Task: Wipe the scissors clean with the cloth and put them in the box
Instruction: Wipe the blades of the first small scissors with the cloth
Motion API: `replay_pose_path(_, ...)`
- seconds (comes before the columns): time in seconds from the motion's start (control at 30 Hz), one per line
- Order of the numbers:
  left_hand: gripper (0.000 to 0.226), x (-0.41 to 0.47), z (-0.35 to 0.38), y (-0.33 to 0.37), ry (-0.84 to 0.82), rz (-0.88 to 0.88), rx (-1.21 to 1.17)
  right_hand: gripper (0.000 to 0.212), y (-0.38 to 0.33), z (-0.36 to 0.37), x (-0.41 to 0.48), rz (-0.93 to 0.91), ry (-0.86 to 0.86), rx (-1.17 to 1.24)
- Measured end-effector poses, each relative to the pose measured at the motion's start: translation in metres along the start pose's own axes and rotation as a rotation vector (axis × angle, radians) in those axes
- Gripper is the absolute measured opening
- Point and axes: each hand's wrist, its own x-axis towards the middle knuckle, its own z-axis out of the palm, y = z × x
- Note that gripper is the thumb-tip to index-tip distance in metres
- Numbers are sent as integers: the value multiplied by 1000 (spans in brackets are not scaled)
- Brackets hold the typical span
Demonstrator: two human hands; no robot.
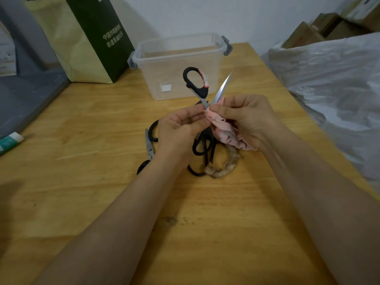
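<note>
— What is each grip on?
— My left grip [178, 130] pinches the scissors [203, 91] near the pivot, held up above the bench [82, 130]. My right grip [248, 118] is clamped on the pink cloth [225, 131], wrapped round the base of one blade.
— And the blades?
— Spread apart, with one tip and a black loop handle pointing up in front of the clear box [176, 64], which stands just behind. Beneath both grips, other scissors [149, 148] lie on the bench
</note>
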Motion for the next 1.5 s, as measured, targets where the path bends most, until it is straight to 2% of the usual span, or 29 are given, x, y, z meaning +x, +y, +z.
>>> replay_pose_path(0.13,21,0,1,-1,5,21,14,6,1,1,-1,-10,-34,24)
replay_pose_path(0.27,26,-3,3,-3,11,69,92,25,5,6,0,-34,2,-13)
replay_pose_path(0.37,24,-3,3,-1,19,36,35,35,2,3,3,-67,-7,-66)
replay_pose_path(0.53,23,1,0,4,-30,-34,-59,15,1,-7,1,-57,-81,-27)
replay_pose_path(0.67,23,2,0,4,32,-10,-28,27,2,1,1,-35,-32,-42)
replay_pose_path(0.73,23,2,-1,4,55,0,-31,28,-3,0,0,56,-135,14)
replay_pose_path(0.8,22,3,-3,3,62,10,-14,22,-6,-2,-3,46,-241,-58)
replay_pose_path(0.9,23,3,-2,0,47,39,37,14,-1,-6,-2,-77,-117,-205)
replay_pose_path(1.13,28,4,-2,-3,55,69,58,10,6,3,2,-204,102,-190)
replay_pose_path(1.33,29,3,-3,-3,3,83,40,10,6,2,-3,-100,25,-132)
replay_pose_path(1.5,26,4,0,-5,-10,50,81,3,3,3,-3,-127,107,-109)
